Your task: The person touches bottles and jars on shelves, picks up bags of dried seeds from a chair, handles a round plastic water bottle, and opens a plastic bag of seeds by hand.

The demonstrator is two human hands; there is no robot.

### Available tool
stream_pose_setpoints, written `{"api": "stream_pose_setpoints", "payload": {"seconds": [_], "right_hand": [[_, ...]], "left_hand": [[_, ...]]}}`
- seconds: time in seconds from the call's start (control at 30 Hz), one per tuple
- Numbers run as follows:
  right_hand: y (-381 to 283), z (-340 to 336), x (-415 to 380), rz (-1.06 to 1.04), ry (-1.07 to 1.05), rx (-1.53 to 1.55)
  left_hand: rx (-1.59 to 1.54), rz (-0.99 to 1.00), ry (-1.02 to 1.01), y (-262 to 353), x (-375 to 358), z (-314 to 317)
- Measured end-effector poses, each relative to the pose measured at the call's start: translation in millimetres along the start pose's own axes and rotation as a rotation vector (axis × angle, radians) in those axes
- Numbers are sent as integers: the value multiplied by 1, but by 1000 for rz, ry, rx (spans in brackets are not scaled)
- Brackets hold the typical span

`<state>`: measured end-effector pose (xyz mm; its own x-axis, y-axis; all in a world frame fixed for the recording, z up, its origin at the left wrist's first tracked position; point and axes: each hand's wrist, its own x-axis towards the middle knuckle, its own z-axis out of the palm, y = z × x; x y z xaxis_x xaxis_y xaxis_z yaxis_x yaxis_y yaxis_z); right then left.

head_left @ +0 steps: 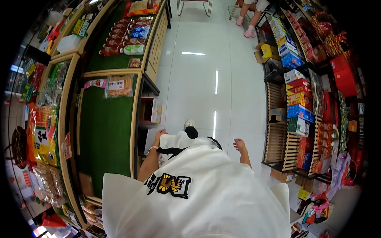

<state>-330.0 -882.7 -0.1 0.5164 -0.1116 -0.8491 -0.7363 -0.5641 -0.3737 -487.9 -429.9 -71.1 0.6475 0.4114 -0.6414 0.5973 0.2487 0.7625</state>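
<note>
My left hand (160,133) hangs beside my left hip, near the edge of the wooden display stand with the green surface (105,119). Its fingers are loosely bent and small in view, and whether they hold anything is hard to tell. My right hand (239,144) is out to the right of my body above the tiled floor, fingers apart, with nothing in it. A white shirt (222,190) with a sunflower patch fills the lower middle. One white shoe (190,123) shows on the floor ahead.
Bottles (115,43) and a snack packet (119,86) lie on the left stand. Shelves with boxes (298,99) line the right side. A pale tiled aisle (198,79) runs ahead. Another person's legs (252,20) and a chair (195,3) are at the far end.
</note>
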Motion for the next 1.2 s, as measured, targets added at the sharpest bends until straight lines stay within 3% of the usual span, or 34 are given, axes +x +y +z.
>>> {"api": "stream_pose_setpoints", "payload": {"seconds": [0.13, 0.23, 0.3, 0.37, 0.43, 0.47, 0.57, 0.77, 0.9, 1.03, 1.1, 1.2], "right_hand": [[-75, -2, 11, -197, 62, 148], [-105, 10, 6, -269, 18, 228], [-99, 23, 17, -273, 1, 243], [-86, 36, 26, -167, -15, 204], [-69, 46, 24, -23, 34, 110], [-46, 47, 37, 32, -11, 113], [-7, 45, 51, 162, -99, 73], [-31, 23, 60, 128, -114, -6], [-89, 8, 103, 52, -132, -26], [-190, -18, 156, 90, -86, -28], [-255, -35, 183, 83, -68, -26], [-342, -60, 215, -256, -30, 91]], "left_hand": [[-4, -9, 9, 57, 53, 21], [46, 30, -32, 52, 73, 21], [190, 32, -189, 33, 89, 8], [292, 145, -241, 33, 83, 1], [447, 19, -214, 59, 65, 5], [648, 51, -227, 55, 71, 0], [726, 9, -223, 53, 84, -9], [539, -44, -212, 75, 114, -1], [392, -73, -123, 106, 144, 20], [221, -65, -49, 162, 165, 52], [518, -26, -101, 185, 186, 62], [467, 15, -116, 222, 218, 90]]}}
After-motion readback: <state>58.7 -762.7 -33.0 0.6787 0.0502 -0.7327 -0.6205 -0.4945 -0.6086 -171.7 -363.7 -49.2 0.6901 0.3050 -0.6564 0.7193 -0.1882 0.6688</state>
